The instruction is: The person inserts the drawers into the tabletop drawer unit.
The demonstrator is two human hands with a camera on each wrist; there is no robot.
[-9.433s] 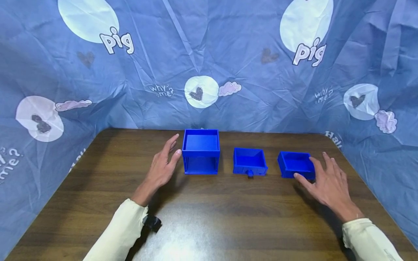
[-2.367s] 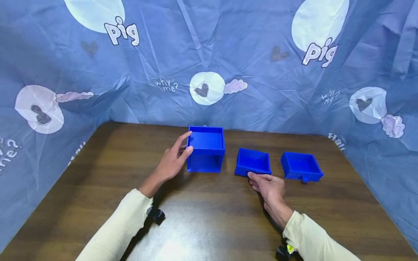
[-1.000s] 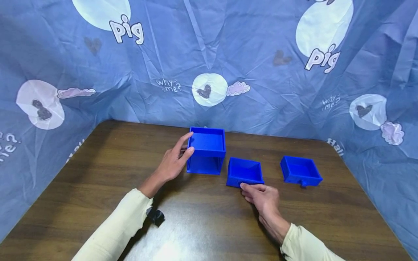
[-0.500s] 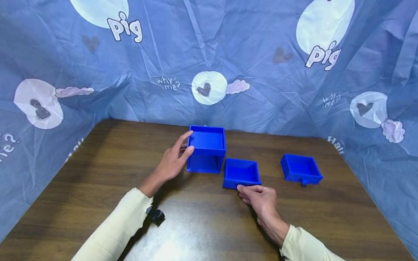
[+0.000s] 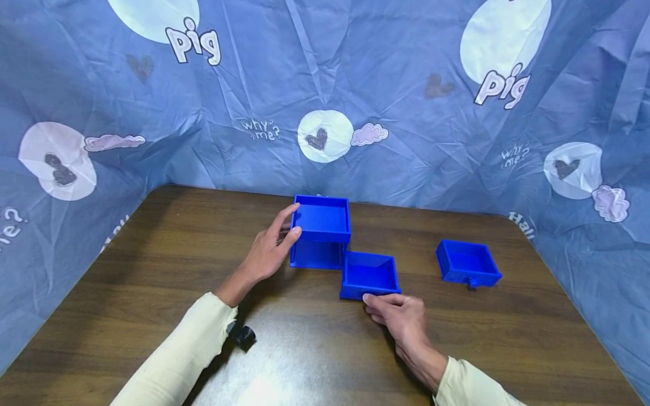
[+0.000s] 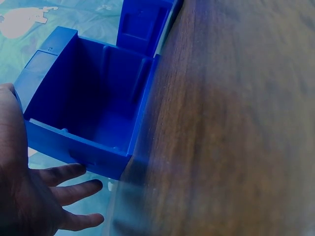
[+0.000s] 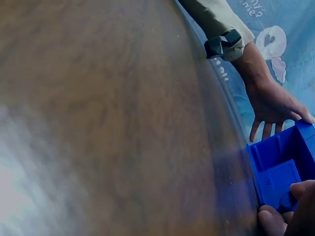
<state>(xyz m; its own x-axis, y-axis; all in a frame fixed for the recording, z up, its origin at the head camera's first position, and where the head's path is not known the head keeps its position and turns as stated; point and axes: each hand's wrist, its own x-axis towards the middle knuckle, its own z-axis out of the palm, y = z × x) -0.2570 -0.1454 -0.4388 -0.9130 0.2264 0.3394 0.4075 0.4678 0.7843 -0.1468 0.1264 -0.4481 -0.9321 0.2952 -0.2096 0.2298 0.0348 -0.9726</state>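
Where a blue patterned cloth (image 5: 416, 158) hung along the back edge of the wooden table (image 5: 167, 259), three blue parts were set out, judged to be the pieces of an unassembled drawer unit. Largest of these was the casing (image 5: 321, 231), upright near the middle of the back edge, its bay vacant and facing the front edge. On its side toward the table's left edge, the left hand (image 5: 268, 254) touched it with thumb and forefinger, apparently as a steady, the other fingers spread and straight. The right hand (image 5: 403, 318), nearer the front edge, had its fingers and thumb pinching a round knob (image 7: 288, 200). That knob belonged to the held drawer (image 5: 370, 275), just beside the casing's front corner toward the table's right edge; whether the two touched could not be told. The outer drawer (image 5: 468, 262) lay toward the table's back right corner, clear of both hands, its small handle (image 5: 473, 283) facing the front edge. Progress, judged from this arrangement: neither drawer was inserted; one was in hand but out of line with the opening, and both fittings appeared to remain.
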